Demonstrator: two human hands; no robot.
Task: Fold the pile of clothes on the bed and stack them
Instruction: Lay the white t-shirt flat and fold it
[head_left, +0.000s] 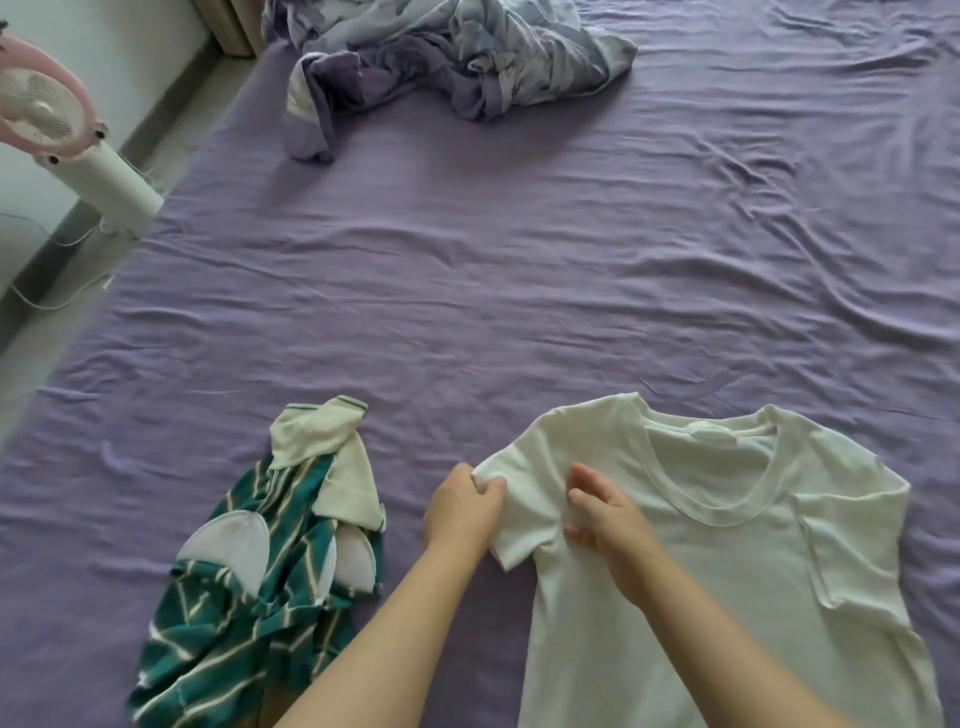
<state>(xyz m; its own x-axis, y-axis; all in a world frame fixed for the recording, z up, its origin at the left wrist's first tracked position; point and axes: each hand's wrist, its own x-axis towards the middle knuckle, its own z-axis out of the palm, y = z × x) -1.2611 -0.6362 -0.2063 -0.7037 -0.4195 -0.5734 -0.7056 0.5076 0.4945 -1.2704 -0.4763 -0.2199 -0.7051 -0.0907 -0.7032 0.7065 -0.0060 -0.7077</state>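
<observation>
Both forearms reaching forward from the near edge. Left hand (462, 506) pinching the left sleeve's edge of the white T-shirt (727, 545), thumb curled over the cloth. Right hand (602, 512) laid on the same sleeve just beside it, fingers fairly straight and apart. Shirt spread face-up on the purple bed sheet (519, 260); green striped garment (260, 597) crumpled to the left; rumpled bedding (441, 57) far back

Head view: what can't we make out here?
- White T-shirt: hem cut off by the bottom edge; part of its sleeve is covered by the left hand and right hand.
- Green striped garment: crumpled, lower end hidden behind the left forearm and cut off by the bottom edge.
- Crumpled purple bedding: top cut off by the frame.
- Pink fan: cropped at the left edge.
</observation>
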